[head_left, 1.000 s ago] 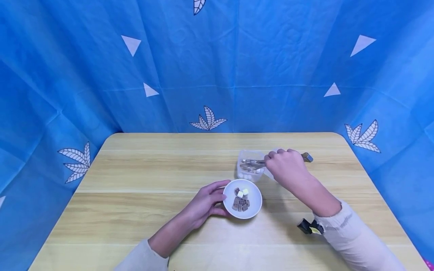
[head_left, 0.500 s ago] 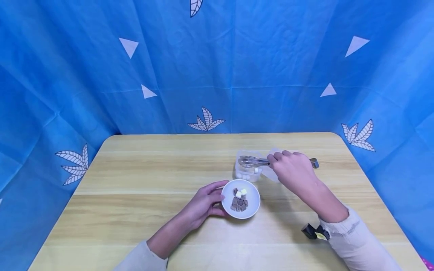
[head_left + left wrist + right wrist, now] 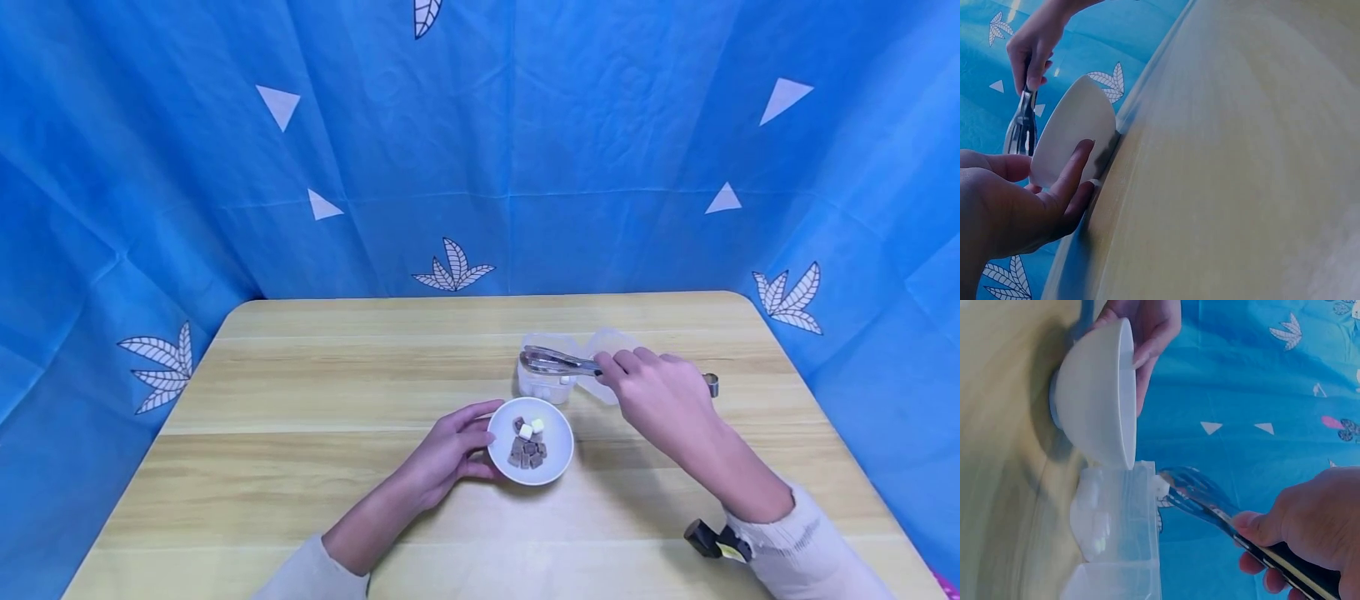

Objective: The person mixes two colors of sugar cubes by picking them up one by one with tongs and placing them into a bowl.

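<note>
My left hand (image 3: 450, 454) holds a white bowl (image 3: 495, 467) by its left side, thumb at the rim and fingers along the outside. Brown cubes (image 3: 528, 450) and two white cubes (image 3: 527, 432) lie in the bowl. My right hand (image 3: 660, 400) grips metal tongs (image 3: 555, 361) with slotted heads, held above a clear plastic box (image 3: 538, 387). In the right wrist view, a white cube (image 3: 1161, 486) shows at the tongs' tips, near the box's open top; I cannot tell whether they pinch it. The bowl's inside is hidden in both wrist views.
The box stands just behind the bowl, with its clear lid (image 3: 600, 390) folded open to the right, partly under my right hand. A wooden table (image 3: 337, 367) carries everything. A blue patterned curtain (image 3: 390, 150) hangs behind and at both sides.
My right hand has drawn right and slightly nearer, the tongs shifting with it while their heads stay over the box. My left hand keeps its hold on the bowl.
</note>
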Motion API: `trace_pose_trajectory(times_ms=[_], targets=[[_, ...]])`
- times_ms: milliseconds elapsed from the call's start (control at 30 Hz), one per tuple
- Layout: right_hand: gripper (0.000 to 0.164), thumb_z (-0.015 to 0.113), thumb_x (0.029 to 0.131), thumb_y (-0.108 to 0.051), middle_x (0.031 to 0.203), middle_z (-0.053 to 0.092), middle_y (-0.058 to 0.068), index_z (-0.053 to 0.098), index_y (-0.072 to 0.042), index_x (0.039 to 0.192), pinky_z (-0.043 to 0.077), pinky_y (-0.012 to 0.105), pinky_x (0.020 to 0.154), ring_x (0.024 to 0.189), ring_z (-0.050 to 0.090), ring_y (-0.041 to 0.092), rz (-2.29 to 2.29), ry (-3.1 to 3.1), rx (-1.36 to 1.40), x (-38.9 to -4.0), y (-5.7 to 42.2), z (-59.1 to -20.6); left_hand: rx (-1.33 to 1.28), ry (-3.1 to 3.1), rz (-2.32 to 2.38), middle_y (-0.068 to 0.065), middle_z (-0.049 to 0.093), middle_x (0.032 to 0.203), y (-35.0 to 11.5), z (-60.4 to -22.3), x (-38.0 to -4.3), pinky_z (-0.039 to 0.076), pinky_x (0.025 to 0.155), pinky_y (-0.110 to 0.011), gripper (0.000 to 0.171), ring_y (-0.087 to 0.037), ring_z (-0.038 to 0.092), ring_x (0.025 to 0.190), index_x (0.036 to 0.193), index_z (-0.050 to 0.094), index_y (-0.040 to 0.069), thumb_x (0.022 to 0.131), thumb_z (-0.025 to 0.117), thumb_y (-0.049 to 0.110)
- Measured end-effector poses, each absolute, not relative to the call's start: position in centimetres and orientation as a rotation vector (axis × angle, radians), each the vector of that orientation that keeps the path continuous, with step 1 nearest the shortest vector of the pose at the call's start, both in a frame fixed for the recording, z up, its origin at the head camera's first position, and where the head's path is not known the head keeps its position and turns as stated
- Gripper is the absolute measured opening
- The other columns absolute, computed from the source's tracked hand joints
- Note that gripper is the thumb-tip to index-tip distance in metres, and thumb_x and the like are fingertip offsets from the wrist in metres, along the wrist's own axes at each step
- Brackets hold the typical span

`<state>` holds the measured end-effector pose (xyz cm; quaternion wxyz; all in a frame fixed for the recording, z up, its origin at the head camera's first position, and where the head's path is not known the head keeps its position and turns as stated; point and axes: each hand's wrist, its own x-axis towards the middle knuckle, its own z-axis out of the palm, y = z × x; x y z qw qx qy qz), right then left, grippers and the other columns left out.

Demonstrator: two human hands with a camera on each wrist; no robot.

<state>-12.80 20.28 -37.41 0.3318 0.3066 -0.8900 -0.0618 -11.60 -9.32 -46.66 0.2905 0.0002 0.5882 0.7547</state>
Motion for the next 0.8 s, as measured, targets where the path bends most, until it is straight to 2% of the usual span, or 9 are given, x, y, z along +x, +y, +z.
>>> trace_pose_trajectory(times_ms=[67,167,300,500,667,800], targets=[[0.009,0.073,0.092,-0.016,0.064,0.064,0.000,0.073,-0.007,0.096,0.013,0.019,0.039,0.051,0.050,0.015,-0.137,-2.311,0.814,-12.4,20.4,-37.4,0.005,1.565,2.016,-0.028,0.050,0.153,-9.3,-46.6,-11.6,0.067,0.087,-0.044,0.061,-0.026,0.072,0.107,0.157,0.041,0.006,0.098,0.056,0.005],[0.014,0.064,0.097,-0.019,0.062,0.060,-0.002,0.072,-0.008,0.094,0.015,0.020,0.038,0.050,0.049,0.015,-0.117,-2.299,0.835,-11.7,20.5,-37.4,0.003,1.560,2.017,-0.028,0.050,0.153,-9.3,-46.6,-11.5,0.067,0.087,-0.044,0.060,-0.026,0.072,0.107,0.157,0.041,0.006,0.098,0.056,0.005],[0.029,0.051,0.104,-0.027,0.059,0.053,-0.004,0.067,-0.009,0.088,0.016,0.020,0.037,0.050,0.046,0.014,-0.098,-2.285,0.846,-10.9,20.4,-37.3,0.004,1.562,2.014,-0.028,0.050,0.153,-9.3,-46.6,-11.5,0.067,0.087,-0.044,0.061,-0.026,0.072,0.106,0.157,0.041,0.007,0.099,0.056,0.004],[0.052,0.031,0.114,-0.034,0.062,0.059,-0.003,0.072,-0.009,0.094,0.016,0.020,0.035,0.047,0.048,0.013,-0.057,-2.238,0.866,-10.0,20.2,-37.5,0.008,1.561,2.012,-0.027,0.051,0.153,-9.3,-46.6,-11.6,0.067,0.086,-0.042,0.061,-0.025,0.072,0.105,0.157,0.040,0.007,0.099,0.056,0.005],[0.054,0.030,0.114,-0.035,0.063,0.062,-0.004,0.073,-0.010,0.094,0.019,0.021,0.034,0.047,0.052,0.012,-0.033,-2.234,0.881,-9.5,20.3,-38.0,0.015,1.558,2.009,-0.027,0.051,0.153,-9.3,-46.7,-11.6,0.067,0.086,-0.042,0.060,-0.026,0.072,0.106,0.158,0.040,0.007,0.099,0.055,0.005],[0.054,0.029,0.114,-0.037,0.062,0.058,-0.006,0.070,-0.012,0.090,0.018,0.020,0.034,0.046,0.046,0.009,-0.026,-2.256,0.884,-9.3,20.3,-38.3,0.023,1.556,2.011,-0.028,0.051,0.153,-9.3,-46.7,-11.6,0.067,0.086,-0.043,0.060,-0.026,0.072,0.108,0.158,0.039,0.007,0.100,0.054,0.005]])
